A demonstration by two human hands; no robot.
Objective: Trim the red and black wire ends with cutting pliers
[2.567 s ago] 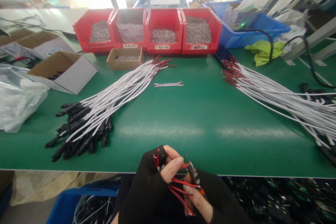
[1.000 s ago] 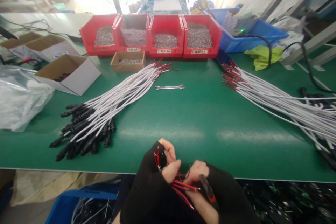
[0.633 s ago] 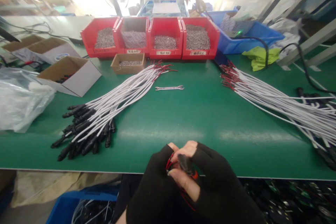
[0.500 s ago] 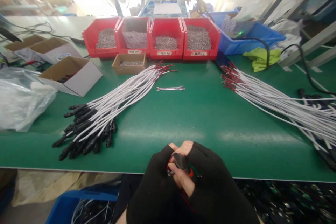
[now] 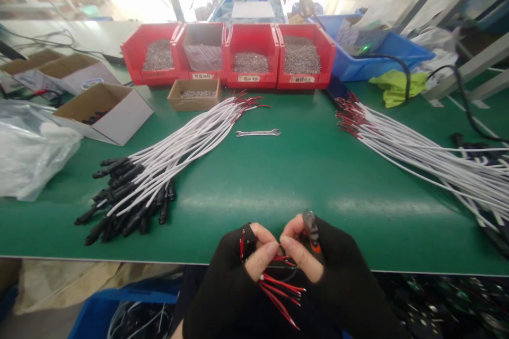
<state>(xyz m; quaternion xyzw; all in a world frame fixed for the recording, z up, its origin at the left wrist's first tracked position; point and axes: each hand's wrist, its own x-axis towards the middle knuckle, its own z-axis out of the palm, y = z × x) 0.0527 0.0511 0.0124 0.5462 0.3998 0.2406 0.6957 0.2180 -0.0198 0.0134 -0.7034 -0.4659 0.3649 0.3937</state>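
Note:
At the table's front edge my hands meet, both in black fingerless gloves. My left hand is closed round a bunch of thin red wires, whose ends fan out below its fingers. A few more wire ends poke up behind its knuckles. My right hand keeps a pair of pliers tucked in its palm, grey jaws pointing up and a bit of orange handle showing. Its thumb and index finger pinch at a wire end, touching the left fingertips. The rest of the pliers is hidden.
White cables with black connectors lie left; another cable bundle lies right. A wrench rests mid-table. Behind stand red bins of small metal parts, a small cardboard box and a blue crate. An open carton stands left.
My hands have drawn slightly apart. The pliers have turned jaws-up into my right palm, away from the wires. The red wires now show fanned out, and both hands' fingertips pinch together.

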